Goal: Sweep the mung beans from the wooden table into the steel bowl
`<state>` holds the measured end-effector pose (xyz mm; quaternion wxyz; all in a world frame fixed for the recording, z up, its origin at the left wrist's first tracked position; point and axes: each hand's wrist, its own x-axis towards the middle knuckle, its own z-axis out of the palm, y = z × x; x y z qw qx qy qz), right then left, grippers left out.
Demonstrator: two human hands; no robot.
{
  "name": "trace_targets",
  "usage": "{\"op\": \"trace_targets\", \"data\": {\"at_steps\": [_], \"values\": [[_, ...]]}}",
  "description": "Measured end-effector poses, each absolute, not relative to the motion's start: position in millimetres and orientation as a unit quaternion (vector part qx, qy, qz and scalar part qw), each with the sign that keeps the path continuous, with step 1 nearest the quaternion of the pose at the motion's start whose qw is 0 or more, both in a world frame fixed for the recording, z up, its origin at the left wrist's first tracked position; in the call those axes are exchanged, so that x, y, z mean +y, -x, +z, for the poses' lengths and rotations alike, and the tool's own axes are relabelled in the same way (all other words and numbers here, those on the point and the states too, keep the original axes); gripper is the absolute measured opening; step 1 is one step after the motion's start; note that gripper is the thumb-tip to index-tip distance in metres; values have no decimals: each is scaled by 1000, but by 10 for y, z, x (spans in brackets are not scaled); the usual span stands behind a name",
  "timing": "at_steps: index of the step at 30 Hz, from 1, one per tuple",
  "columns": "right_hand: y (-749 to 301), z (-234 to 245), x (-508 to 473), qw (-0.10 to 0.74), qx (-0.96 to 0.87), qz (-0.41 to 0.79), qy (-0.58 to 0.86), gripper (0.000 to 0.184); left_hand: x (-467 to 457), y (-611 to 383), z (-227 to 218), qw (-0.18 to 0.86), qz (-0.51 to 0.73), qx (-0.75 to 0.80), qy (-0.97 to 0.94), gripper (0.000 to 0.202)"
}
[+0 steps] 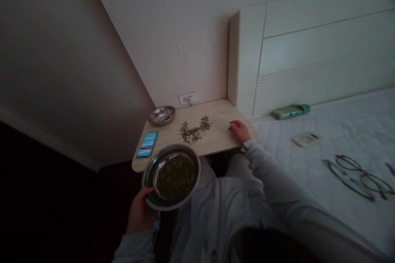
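Observation:
My left hand (140, 209) grips the rim of a round steel bowl (148, 172) filled with small greenish-brown bits, held just off the near edge of a small wooden bedside table (216, 141). A loose pile of the same small bits (195, 129) lies in the middle of the tabletop. My right hand (239, 130) rests on the table's right part, fingers curled and pinched together at the tips; whether anything is between them is too small to see.
An empty steel bowl (162, 115) sits at the table's back left below a wall socket (187, 98). A blue packet (147, 144) lies at the table's left edge. On the bed lie a green case (290, 111), a remote (307, 139) and two pairs of glasses (359, 176).

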<state>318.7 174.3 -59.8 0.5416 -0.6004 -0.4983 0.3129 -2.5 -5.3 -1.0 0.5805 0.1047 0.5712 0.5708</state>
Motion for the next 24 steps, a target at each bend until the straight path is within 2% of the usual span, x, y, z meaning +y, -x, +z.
{"op": "trace_targets", "data": {"at_steps": [7,15,24], "values": [[-3188,-606,1750,535,-504,307,604,22,-135,-45,-169,679,440,580,-98,9],[-3207,-622,1762,528,-506,311,607,24,-121,-239,-124,643,502,569,-102,9],[-3210,-641,1771,540,-504,314,596,23,-152,-508,-8,667,504,535,-122,9]]}}
